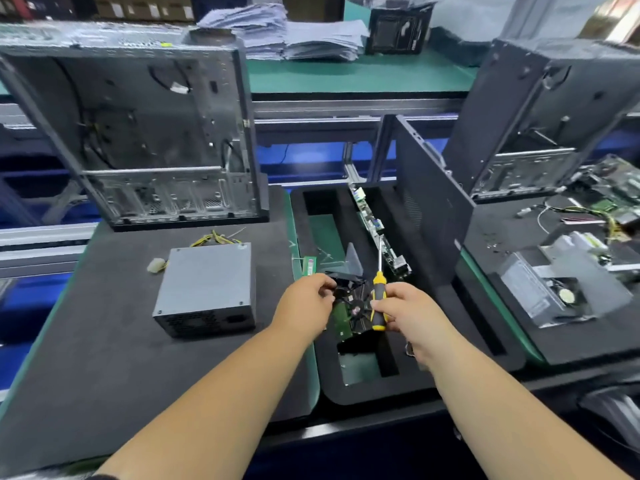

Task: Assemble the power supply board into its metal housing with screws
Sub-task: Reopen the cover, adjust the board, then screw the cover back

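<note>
PSU, closed grey box, sits flat on dark mat, left of both hands, untouched. Cable bundle exits its far edge; vent face toward the viewer. Long axis runs roughly near-to-far, tilted slightly left at the far end. Lid on, so that unit looks already assembled; whether its screws are all in cannot be told.

Work in hand is elsewhere: over the foam tray both hands hold a small black fan card above the tray's cutouts. Left hand pinches the card's left edge, fingers curled. Right hand curls round a yellow-black screwdriver, shaft pointing away and up, while its fingertips also steady the card's right side.

Judgement: early or between units. No board visibly going into a housing yet, no screw seen at the tip. Open case stands behind the PSU, empty of one.
</note>
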